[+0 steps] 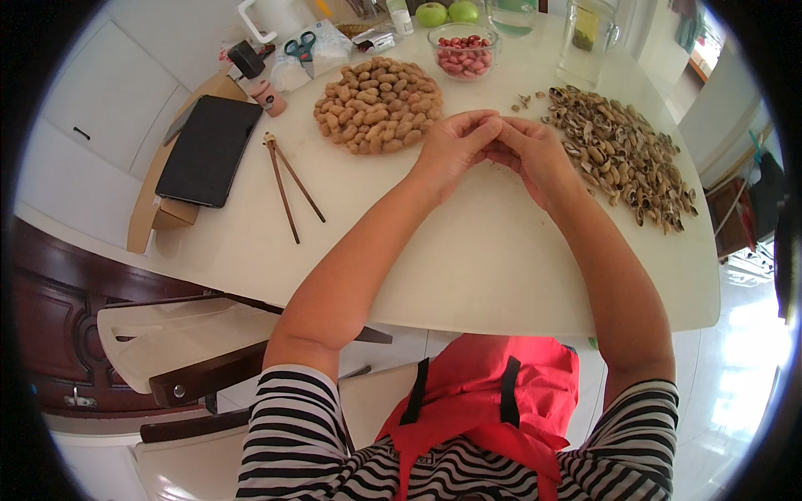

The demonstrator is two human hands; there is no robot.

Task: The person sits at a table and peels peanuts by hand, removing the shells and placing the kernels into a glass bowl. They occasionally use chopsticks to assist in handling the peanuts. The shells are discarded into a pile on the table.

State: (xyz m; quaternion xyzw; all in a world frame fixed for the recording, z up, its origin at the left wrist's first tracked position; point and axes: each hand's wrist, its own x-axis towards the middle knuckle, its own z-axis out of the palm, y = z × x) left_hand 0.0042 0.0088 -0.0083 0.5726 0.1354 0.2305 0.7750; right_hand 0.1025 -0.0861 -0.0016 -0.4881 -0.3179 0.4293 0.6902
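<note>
My left hand (454,150) and my right hand (537,149) meet above the white table (489,263), fingertips pressed together. Whatever may be pinched between them is hidden by the fingers. Just beyond my left hand lies a round heap of unshelled peanuts (376,106). Broken peanut shells (626,156) spread out beside my right hand, with a few loose shell bits (524,100) past the fingertips. Farther back stands a clear glass bowl (433,55) with red-skinned peanut kernels (464,59) in it.
Two wooden sticks joined at one end (283,188) lie left of the peanuts. Near them are a black tablet-like device (210,150), cardboard (141,219), a pink container (269,100) and scissors (301,47). A glass pitcher (579,62) and green apples (432,14) stand at the back.
</note>
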